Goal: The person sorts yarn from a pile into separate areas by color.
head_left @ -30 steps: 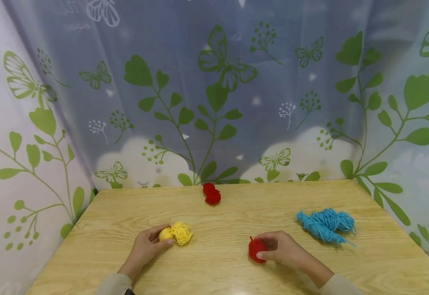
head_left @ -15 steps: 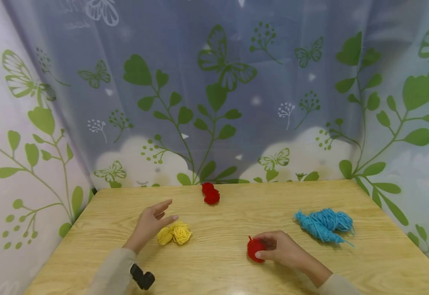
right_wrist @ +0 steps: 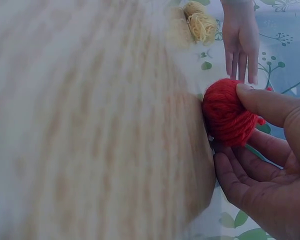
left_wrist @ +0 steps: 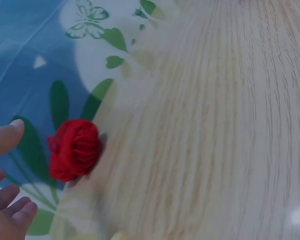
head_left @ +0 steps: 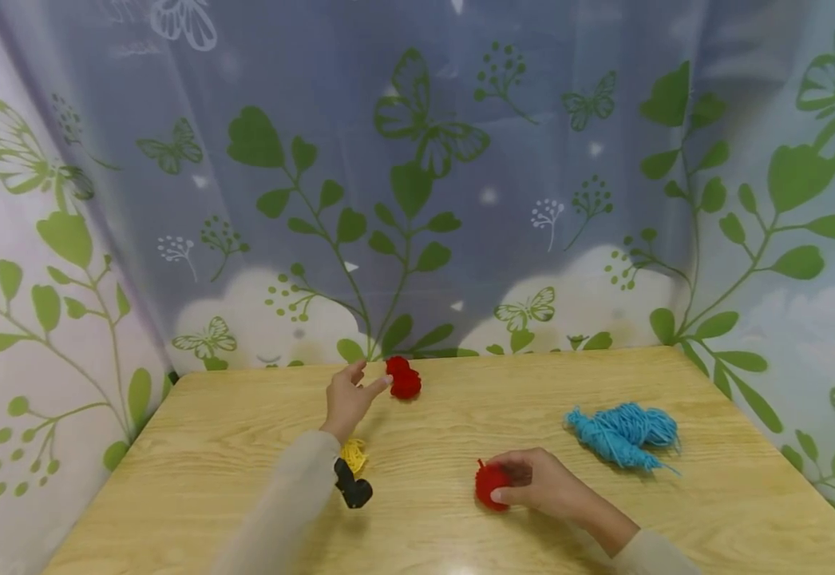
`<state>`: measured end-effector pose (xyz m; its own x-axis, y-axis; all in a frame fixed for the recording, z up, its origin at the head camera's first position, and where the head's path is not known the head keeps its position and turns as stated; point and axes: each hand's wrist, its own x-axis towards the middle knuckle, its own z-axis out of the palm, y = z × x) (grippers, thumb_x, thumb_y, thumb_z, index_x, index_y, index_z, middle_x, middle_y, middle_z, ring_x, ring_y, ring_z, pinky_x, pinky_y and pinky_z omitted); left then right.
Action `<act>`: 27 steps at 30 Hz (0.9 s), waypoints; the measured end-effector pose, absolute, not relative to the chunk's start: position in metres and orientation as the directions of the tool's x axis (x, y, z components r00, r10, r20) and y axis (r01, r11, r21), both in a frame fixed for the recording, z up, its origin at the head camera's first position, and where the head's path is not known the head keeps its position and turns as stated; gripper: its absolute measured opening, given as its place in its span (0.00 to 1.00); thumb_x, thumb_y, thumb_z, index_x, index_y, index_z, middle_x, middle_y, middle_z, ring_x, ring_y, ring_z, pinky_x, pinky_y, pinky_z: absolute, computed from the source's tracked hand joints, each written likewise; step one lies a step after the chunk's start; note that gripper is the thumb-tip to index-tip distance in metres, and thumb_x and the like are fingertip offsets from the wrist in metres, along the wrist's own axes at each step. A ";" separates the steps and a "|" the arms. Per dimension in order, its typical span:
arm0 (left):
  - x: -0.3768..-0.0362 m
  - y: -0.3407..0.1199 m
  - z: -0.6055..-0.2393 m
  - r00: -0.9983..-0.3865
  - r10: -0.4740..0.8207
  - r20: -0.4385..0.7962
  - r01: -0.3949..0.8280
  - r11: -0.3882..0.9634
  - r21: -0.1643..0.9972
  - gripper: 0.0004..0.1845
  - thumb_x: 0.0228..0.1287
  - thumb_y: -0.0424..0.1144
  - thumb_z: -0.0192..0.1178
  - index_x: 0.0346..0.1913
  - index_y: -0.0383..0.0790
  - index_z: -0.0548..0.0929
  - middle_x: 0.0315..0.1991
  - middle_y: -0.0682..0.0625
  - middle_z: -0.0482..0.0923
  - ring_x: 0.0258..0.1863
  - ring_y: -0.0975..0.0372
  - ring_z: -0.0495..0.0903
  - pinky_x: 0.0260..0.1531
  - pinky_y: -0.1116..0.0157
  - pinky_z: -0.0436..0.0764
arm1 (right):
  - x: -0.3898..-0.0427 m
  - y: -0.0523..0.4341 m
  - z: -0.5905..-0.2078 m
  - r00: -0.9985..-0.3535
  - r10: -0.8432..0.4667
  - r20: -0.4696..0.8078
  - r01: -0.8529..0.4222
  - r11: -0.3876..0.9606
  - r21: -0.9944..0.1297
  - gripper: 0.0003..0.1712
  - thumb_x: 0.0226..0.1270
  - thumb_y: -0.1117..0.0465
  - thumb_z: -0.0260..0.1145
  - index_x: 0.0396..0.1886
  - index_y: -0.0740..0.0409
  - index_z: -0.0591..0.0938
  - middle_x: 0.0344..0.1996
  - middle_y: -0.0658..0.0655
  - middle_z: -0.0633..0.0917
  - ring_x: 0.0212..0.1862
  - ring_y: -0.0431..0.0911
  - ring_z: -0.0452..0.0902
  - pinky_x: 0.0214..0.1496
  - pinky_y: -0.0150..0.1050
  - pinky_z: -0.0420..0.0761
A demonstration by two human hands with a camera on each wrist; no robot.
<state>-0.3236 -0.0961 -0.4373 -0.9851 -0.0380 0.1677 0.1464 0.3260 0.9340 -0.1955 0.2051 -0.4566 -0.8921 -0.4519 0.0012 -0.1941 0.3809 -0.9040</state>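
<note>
My right hand [head_left: 538,483] grips a round red ball of yarn [head_left: 491,487] at the front of the table; in the right wrist view the thumb lies on top of that yarn ball [right_wrist: 229,112] and the fingers curl beneath it. Toward the back edge, my left hand [head_left: 349,399] reaches with fingers spread beside a second red yarn bundle [head_left: 405,380]. In the left wrist view a gap shows between the left hand [left_wrist: 9,185] and the red bundle [left_wrist: 75,150]. Yellow yarn [head_left: 354,455] lies under the left forearm, partly hidden by the sleeve and wrist camera.
Two blue yarn bundles [head_left: 622,435] lie at the right of the wooden table [head_left: 453,431]. A black wrist camera [head_left: 352,484] hangs at the left sleeve. A patterned curtain [head_left: 461,200] rises right behind the table's back edge.
My left hand has let go of the yellow yarn, lifted, and moved away and to the right toward the red bundle at the back. The right hand keeps its grip in place.
</note>
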 end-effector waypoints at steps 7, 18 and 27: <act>-0.340 -0.058 -0.460 -0.975 -0.118 0.189 0.132 0.374 0.918 0.38 0.54 0.42 0.72 0.65 0.27 0.70 0.63 0.36 0.71 0.62 0.43 0.70 0.59 0.49 0.74 | -0.195 0.205 -0.457 -0.894 -0.448 -0.012 -0.177 0.377 -0.909 0.27 0.61 0.60 0.70 0.56 0.71 0.77 0.48 0.64 0.83 0.49 0.54 0.80 0.49 0.43 0.82; -0.340 -0.025 -0.482 -0.935 -0.282 0.214 0.078 0.428 0.901 0.28 0.49 0.43 0.74 0.55 0.39 0.80 0.46 0.43 0.83 0.47 0.50 0.81 0.47 0.51 0.80 | -0.195 0.206 -0.456 -0.894 -0.447 -0.019 -0.171 0.381 -0.908 0.27 0.61 0.60 0.70 0.56 0.71 0.77 0.48 0.63 0.83 0.49 0.54 0.80 0.49 0.41 0.82; -0.337 -0.026 -0.485 -0.911 -0.374 0.174 -0.012 0.445 0.895 0.29 0.54 0.41 0.71 0.60 0.36 0.79 0.54 0.39 0.80 0.51 0.46 0.80 0.51 0.49 0.78 | -0.196 0.207 -0.459 -0.894 -0.447 -0.027 -0.160 0.375 -0.913 0.27 0.62 0.60 0.70 0.57 0.71 0.77 0.48 0.63 0.83 0.49 0.54 0.80 0.50 0.45 0.82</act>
<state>-0.3366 -0.0257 -0.4852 -0.9111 -0.3738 0.1737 -0.0120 0.4454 0.8953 -0.1963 0.2068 -0.4587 -0.8940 -0.4472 -0.0269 -0.1603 0.3753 -0.9129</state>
